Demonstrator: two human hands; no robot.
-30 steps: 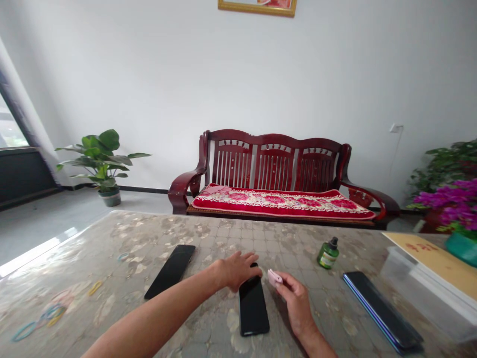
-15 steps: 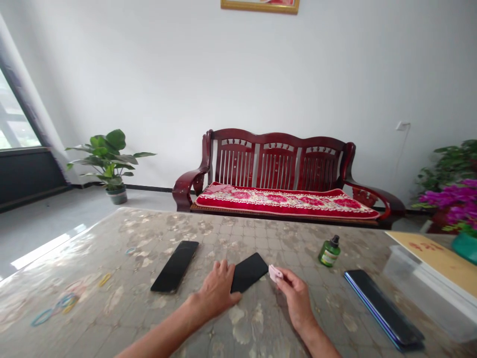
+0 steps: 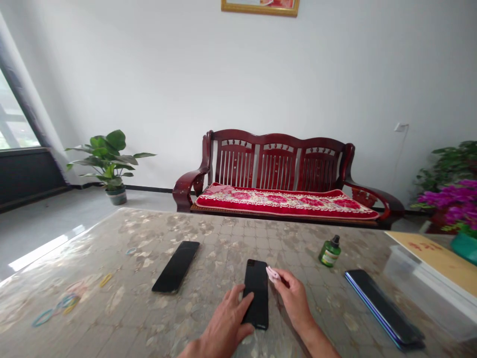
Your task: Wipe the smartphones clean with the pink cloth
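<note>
A black phone [image 3: 257, 283] lies on the patterned table in front of me, a dark camera patch at its top left corner. My left hand [image 3: 231, 318] holds it by the left side and lower corner, index fingertip on the dark face and thumb near the bottom end. Beside the phone's upper right edge, my right hand [image 3: 292, 296] pinches a small folded pale pink cloth [image 3: 273, 274]. The cloth is right at that edge; whether it touches the phone I cannot tell.
Another black phone [image 3: 176, 267] lies to the left, with rubber bands [image 3: 67, 302] further left. On the right are a green bottle [image 3: 330, 251], stacked phones [image 3: 383, 308] and a clear plastic box [image 3: 421, 293]. A wooden bench [image 3: 278, 164] stands beyond the table.
The phone under my left hand has turned from slanting to nearly upright in view and come nearer. My left hand has moved right and closer. My right hand stays almost in place with the cloth.
</note>
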